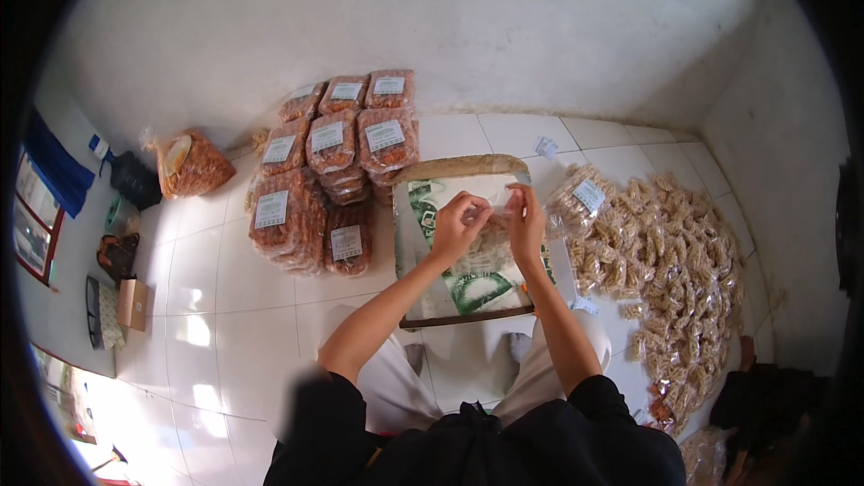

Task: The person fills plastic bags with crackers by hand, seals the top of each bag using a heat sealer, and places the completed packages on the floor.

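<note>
While the white tiled floor (pixel 256 342) spreads all round, a broad heap of pale snack packets (pixel 675 261) covers its right side; stacks of reddish-brown packs (pixel 301 216) stand to the left, piled several high; between them is a low table (pixel 441 166) with a white-and-green cover (pixel 481 292); a larger labelled pack (pixel 580 193) rests just beyond its right edge, against the heap. A clear bag (pixel 486 245) with pale contents lies on the cover, under both hands; the left hand (pixel 466 220) has thumb and fingertips together, seemingly pinching its film, and the right hand (pixel 526 220) appears to pinch it too, close by, though glare blurs the exact grip; a hard or uneven pull could split the thin film, and a slack pinch could let contents spill; the loose label slip (pixel 545 147) on the tiles could be stepped on.
</note>
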Demonstrator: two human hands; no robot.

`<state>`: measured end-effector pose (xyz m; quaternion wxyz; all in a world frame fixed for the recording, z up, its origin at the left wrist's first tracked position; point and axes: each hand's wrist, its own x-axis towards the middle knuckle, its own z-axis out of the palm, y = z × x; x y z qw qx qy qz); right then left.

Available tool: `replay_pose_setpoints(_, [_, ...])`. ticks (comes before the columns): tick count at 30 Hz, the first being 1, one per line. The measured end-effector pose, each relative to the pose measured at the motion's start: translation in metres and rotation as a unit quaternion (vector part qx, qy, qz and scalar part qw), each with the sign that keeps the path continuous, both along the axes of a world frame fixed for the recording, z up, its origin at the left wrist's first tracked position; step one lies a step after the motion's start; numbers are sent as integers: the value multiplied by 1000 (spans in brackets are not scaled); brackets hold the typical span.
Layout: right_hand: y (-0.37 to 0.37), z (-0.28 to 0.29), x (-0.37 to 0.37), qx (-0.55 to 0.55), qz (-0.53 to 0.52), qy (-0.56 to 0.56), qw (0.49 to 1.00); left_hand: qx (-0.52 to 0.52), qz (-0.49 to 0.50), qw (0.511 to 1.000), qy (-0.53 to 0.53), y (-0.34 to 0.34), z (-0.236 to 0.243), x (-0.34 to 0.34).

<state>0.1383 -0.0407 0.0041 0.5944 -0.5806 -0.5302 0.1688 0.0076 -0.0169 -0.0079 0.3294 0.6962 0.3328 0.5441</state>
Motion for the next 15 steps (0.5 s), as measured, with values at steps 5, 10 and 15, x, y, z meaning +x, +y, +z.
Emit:
replay_pose_setpoints(5, [-16,5,-4,171,-48,-186,966,-41,26,998,-44,25,-4,-14])
replay_pose_setpoints(10, [-11,-6,-18,154,59,-328,930,55,99,993,33,36,-6,-16])
replay_pose_setpoints(15, [-2,-13,-17,134,13,-307,942,43,64,997,26,23,6,-13])
